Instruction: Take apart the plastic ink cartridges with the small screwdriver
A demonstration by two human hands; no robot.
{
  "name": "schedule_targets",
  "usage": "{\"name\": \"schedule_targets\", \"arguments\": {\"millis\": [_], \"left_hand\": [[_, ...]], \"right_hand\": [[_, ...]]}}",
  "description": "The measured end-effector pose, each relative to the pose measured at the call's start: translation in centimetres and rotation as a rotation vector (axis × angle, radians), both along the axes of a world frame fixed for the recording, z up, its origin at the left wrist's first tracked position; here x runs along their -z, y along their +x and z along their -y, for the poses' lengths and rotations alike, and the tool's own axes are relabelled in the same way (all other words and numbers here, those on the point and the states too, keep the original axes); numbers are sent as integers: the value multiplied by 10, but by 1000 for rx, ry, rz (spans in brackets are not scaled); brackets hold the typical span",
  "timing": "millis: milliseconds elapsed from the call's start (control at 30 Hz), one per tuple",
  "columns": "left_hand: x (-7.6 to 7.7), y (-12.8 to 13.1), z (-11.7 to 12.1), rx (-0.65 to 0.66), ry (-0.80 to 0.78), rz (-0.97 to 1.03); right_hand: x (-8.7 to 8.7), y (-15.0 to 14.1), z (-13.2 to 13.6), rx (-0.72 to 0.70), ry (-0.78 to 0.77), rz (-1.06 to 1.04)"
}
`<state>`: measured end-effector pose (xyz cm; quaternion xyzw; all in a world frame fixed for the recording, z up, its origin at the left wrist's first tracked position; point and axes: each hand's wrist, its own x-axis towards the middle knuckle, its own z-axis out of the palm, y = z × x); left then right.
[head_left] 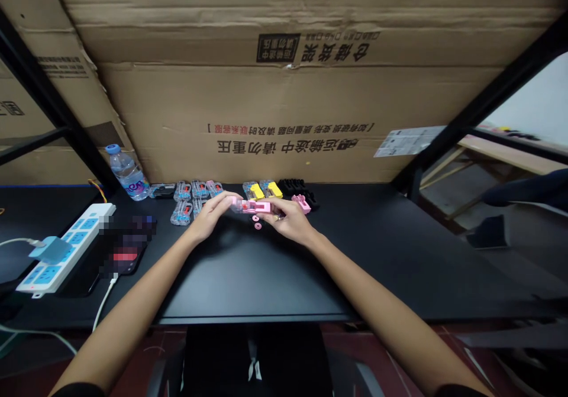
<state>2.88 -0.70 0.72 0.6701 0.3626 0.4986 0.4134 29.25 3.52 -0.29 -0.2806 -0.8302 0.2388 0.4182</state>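
Head view: both hands (213, 215) (290, 219) grip pink part (256, 207), long axis left-right.

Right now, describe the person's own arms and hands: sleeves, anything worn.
Both forearms are bare down to the left hand and right hand. Dark, seemingly black short sleeves show only at the bottom edge. No gloves or watch visible; rings are too small to tell.

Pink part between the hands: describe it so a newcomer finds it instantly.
Start at the cardboard wall behind the black table. In front of it, left hand and right hand hold the pink part. Its neighbours lie loose on the table.
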Motion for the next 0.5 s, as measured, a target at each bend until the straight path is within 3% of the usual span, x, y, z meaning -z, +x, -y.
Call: {"name": "schedule_targets", "arguments": {"millis": [233,400,500], "left_hand": [[10,8,-6,32,-173,267],[9,11,3,-21,-125,99],[7,17,8,-68,-86,18]], "right_hand": [[-7,-4,8,33,-247,-77],[-9,-10,18,-24,-381,-155],[-8,-11,19,-93,-382,-107]]}}
